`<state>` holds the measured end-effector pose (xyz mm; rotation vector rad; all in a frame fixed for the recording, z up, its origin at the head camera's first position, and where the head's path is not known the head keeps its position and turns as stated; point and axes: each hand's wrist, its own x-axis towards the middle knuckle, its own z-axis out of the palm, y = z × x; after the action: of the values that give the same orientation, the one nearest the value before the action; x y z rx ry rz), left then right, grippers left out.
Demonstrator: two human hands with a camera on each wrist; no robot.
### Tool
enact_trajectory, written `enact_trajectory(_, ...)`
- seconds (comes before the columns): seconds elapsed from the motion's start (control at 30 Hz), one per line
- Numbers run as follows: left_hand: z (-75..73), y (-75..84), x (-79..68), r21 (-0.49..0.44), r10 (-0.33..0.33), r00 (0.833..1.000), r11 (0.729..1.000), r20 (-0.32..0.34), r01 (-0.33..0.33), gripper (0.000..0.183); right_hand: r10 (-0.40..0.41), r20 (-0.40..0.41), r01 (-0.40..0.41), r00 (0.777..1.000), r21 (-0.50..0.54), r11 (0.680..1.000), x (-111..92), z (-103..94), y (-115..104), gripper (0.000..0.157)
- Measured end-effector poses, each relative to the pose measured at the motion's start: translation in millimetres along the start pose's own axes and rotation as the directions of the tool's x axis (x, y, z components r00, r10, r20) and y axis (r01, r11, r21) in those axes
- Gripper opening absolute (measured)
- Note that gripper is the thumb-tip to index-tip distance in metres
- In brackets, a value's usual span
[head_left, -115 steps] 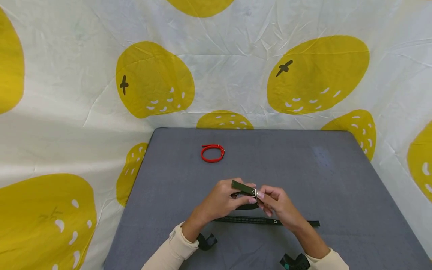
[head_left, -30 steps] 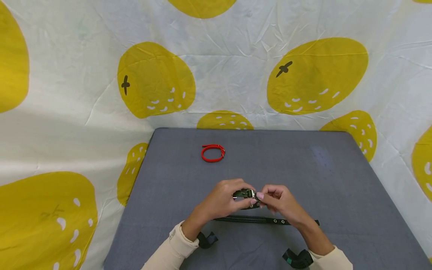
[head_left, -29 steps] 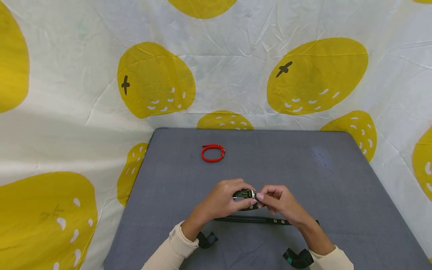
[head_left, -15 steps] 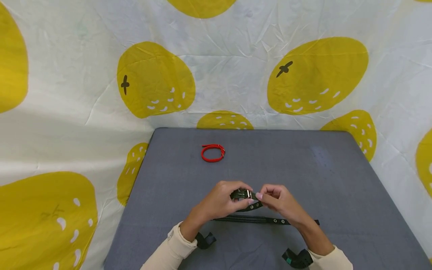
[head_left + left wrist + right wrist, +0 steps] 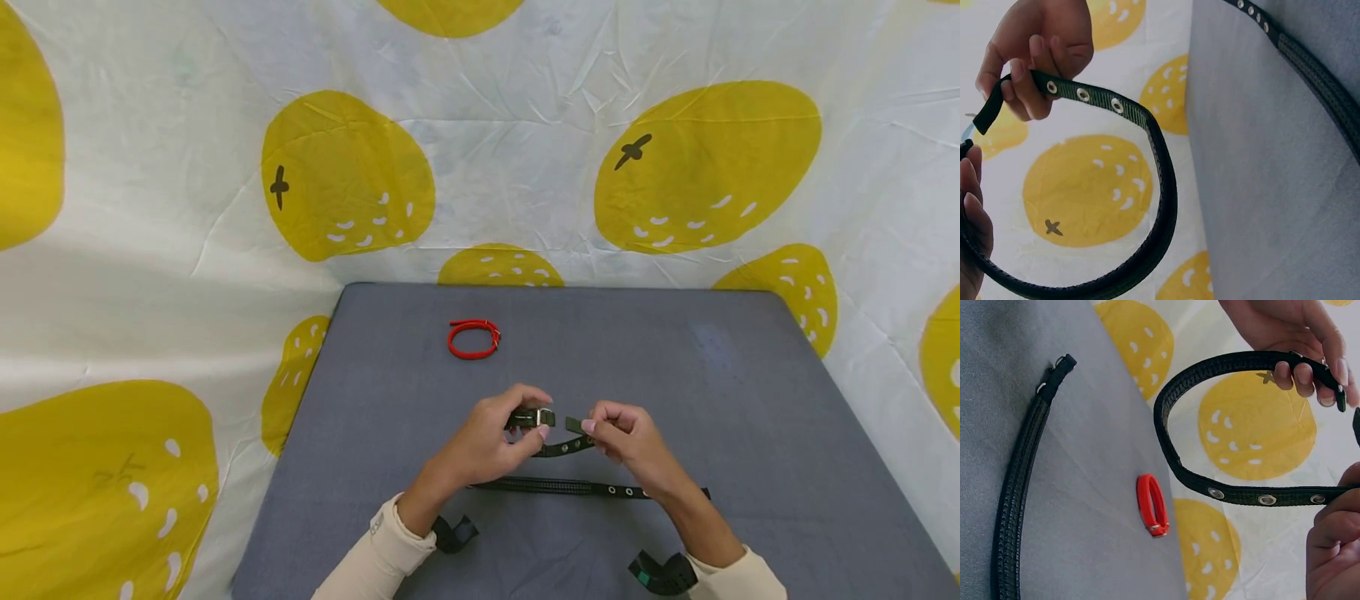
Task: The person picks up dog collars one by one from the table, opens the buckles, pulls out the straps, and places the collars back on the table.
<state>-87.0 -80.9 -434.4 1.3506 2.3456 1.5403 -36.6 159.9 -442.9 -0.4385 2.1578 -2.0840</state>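
A dark green collar hangs in an open loop between my two hands, above the table. My left hand holds its buckle end, with the metal buckle showing between thumb and fingers. My right hand pinches the strap near its free tip, which points toward the buckle across a small gap. Metal eyelets line this end of the strap in the left wrist view. The right wrist view shows the padded band curving between the hands.
A second dark collar with eyelets lies stretched out on the grey table, nearer than the hands. Farther back lies a red collar fastened in a ring. A white cloth with yellow fruit shapes hangs behind.
Earlier, the collar's strap tip stood out through the buckle; it has been drawn back and out. The hands have moved slightly apart, opening a gap between buckle and tip.
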Motion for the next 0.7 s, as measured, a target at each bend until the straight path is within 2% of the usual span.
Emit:
enact_trajectory(0.2,-1.1,-2.3,-0.6,0.048,0.037,0.999,0.998,-0.022,-0.036,0.012,-0.029,-0.02,0.029,0.999,0.023,0.999,-2.7,-1.1,2.1,0.028)
enact_trajectory(0.3,-0.9,-3.0,-0.8,0.073,0.032,0.999,0.997,-0.016,-0.031,0.007,-0.038,-0.032,0.039,0.999,0.028,0.999,-3.5,-1.7,2.3,0.027)
enact_trajectory(0.47,1.4,-6.8,-1.6,0.089,0.003,1.0,0.996,-0.029,0.0,0.019,-0.045,-0.071,0.047,0.996,0.03,0.998,-7.0,-2.7,5.5,0.02)
enact_trajectory(0.6,2.2,-13.3,-2.5,0.187,0.011,0.994,0.982,-0.111,0.01,0.021,-0.063,-0.149,0.068,0.987,0.026,0.997,-9.8,-4.2,8.9,0.018)
enact_trajectory(0.7,1.3,-19.2,-4.4,0.273,0.004,0.978,0.961,-0.208,0.054,0.02,-0.09,-0.235,0.092,0.968,-0.004,0.996,-10.3,-6.1,10.4,0.019)
